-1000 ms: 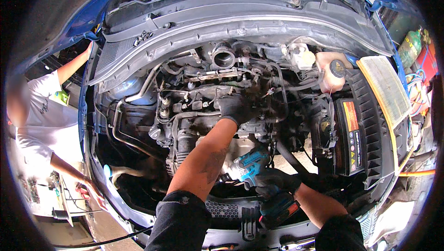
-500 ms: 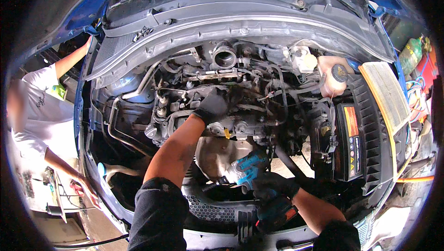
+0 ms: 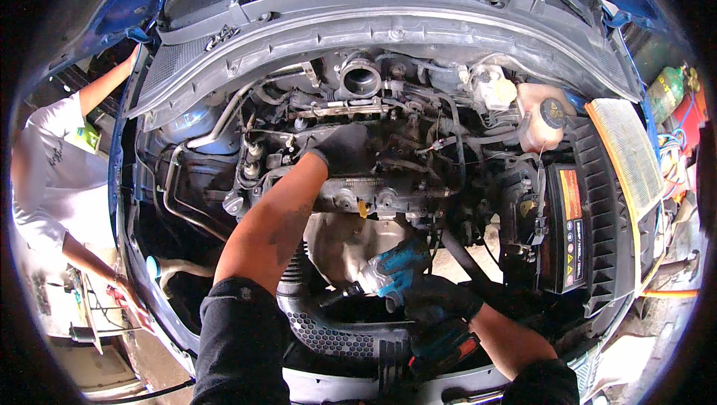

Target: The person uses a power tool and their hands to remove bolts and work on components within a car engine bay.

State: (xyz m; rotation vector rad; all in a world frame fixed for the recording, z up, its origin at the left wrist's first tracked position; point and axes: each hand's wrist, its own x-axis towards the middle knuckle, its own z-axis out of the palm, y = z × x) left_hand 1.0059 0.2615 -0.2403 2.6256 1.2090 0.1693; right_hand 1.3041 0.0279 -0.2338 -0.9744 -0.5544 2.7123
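Note:
My right hand point(image 3: 442, 299), in a black glove, is wrapped round the grip of a teal cordless impact wrench point(image 3: 396, 269). Its dark battery hangs below the hand, and a socket point(image 3: 340, 294) on its nose points left, over the ribbed black air duct point(image 3: 328, 334). My left hand point(image 3: 345, 148), gloved in black too, reaches onto the top of the engine point(image 3: 418, 155). Dark parts and shadow hide its fingers, so what they touch cannot be made out. A yellow dipstick handle point(image 3: 363, 209) sits just below that hand, above a pale metal heat shield point(image 3: 351, 248).
An open round intake point(image 3: 361, 80) stands behind the engine. To the right are a coolant tank point(image 3: 544, 123), a battery point(image 3: 565, 229) and an air filter point(image 3: 626, 159) on its black housing. Another person point(image 3: 63, 173) leans at the car's left side.
My left hand has shifted slightly left and its fingers are harder to see. The impact wrench has moved a little to the left in my right hand. The whole view has shifted slightly.

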